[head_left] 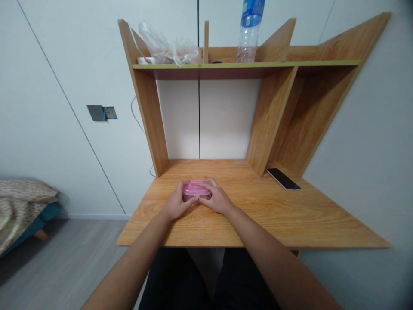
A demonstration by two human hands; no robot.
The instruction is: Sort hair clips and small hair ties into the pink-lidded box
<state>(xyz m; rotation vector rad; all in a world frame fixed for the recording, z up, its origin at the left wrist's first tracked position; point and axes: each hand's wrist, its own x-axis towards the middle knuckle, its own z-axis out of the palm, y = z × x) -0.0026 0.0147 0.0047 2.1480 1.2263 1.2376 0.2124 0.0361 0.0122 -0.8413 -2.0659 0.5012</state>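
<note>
A small pink see-through plastic box (195, 190) with a brighter pink handle on its lid rests on the wooden desk (258, 215), near the middle. My left hand (177, 202) grips its left side, thumb along the front. From the right, my right hand (217, 197) holds the same box, with fingers over the lid and thumb at the front. Both thumbs nearly meet at the front edge. The lid looks closed; what is inside cannot be made out.
A smartphone (283, 179) lies at the desk's right, by the shelf upright. On the upper shelf (226, 66) stand a plastic bottle (250, 36) and a crumpled clear bag (174, 49), with a white power strip (146, 60). A bed (22, 206) is at far left.
</note>
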